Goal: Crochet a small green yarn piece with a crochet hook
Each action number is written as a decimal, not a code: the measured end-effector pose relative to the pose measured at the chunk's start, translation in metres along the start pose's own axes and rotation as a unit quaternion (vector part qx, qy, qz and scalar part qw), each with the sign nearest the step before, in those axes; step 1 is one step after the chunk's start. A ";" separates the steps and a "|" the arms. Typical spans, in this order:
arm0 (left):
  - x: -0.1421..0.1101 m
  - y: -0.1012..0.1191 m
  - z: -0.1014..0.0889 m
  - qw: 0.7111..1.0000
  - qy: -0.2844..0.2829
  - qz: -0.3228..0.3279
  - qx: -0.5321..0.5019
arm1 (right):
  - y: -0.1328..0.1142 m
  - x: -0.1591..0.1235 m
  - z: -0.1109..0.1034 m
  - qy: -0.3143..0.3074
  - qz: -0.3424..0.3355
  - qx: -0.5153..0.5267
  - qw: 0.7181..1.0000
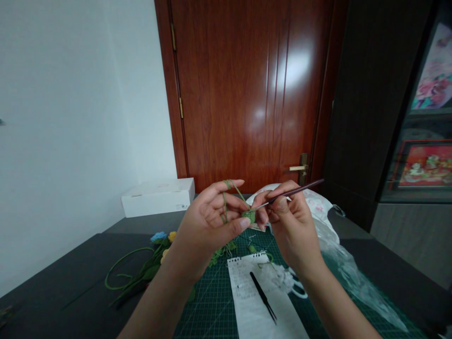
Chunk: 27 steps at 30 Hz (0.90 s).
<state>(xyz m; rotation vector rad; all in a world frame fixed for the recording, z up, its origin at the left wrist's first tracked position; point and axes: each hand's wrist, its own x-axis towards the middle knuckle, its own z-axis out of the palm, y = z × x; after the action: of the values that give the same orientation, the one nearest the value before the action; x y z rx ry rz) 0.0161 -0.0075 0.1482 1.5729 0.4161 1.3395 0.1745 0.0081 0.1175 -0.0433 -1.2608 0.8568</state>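
My left hand (224, 207) pinches a small green crochet piece (249, 215) between thumb and fingers. Green yarn (225, 207) winds round its raised index finger and across the other fingers, then runs down to the piece. In my right hand (286, 212) is a crochet hook (296, 190) with a dark handle, held like a pen. The hook's metal tip reaches the top of the green piece; whether it passes through a stitch is too small to tell. Both hands are raised above the table, close together.
Below lies a green cutting mat (212, 301) with a sheet of written paper (247, 301), black tweezers (263, 296) and white fluffy material (280, 278). Crocheted flowers (158, 237) with green stems lie at left. A white box (158, 197) stands behind; plastic bags (339, 259) lie right.
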 end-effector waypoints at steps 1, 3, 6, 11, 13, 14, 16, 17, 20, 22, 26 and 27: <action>0.000 0.000 -0.001 1.000 0.002 -0.004 0.001 | 0.000 0.000 -0.001 -0.002 -0.001 0.005 1.000; 0.000 0.000 -0.001 1.000 0.003 -0.012 0.002 | -0.002 0.001 -0.003 -0.012 -0.002 0.008 1.000; 0.000 0.000 -0.003 1.000 -0.010 -0.022 -0.005 | -0.005 0.003 -0.007 -0.033 -0.012 -0.013 0.999; 0.000 0.000 -0.004 0.999 -0.015 -0.030 -0.008 | -0.014 0.004 -0.010 -0.068 -0.069 -0.077 0.992; 0.000 0.000 -0.005 1.000 -0.013 -0.024 0.000 | -0.018 0.003 -0.008 -0.066 -0.099 -0.112 0.987; 0.000 0.000 -0.005 1.000 -0.010 -0.021 0.004 | -0.019 0.001 -0.008 -0.063 -0.112 -0.130 0.983; 0.000 0.000 -0.005 1.000 -0.004 -0.016 0.011 | -0.022 -0.001 -0.007 -0.063 -0.138 -0.166 0.974; -0.001 -0.001 -0.005 1.000 -0.002 -0.016 0.014 | -0.022 -0.002 -0.008 -0.067 -0.152 -0.185 0.969; 0.000 -0.001 -0.004 1.000 0.001 -0.018 0.015 | -0.025 -0.005 -0.014 -0.097 -0.185 -0.241 0.948; 0.000 -0.002 -0.003 1.000 0.003 -0.014 0.016 | -0.027 -0.006 -0.018 -0.131 -0.203 -0.280 0.929; -0.001 -0.002 -0.001 1.000 0.006 -0.004 0.022 | -0.032 -0.003 -0.023 -0.186 -0.235 -0.344 0.890; -0.001 -0.001 0.000 1.000 0.007 -0.002 0.022 | -0.033 -0.003 -0.022 -0.189 -0.237 -0.358 0.883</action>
<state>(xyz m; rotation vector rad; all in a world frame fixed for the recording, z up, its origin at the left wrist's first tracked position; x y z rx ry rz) 0.0162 -0.0077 0.1465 1.5977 0.4603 1.3474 0.2103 -0.0071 0.1232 -0.1560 -1.8069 -0.0692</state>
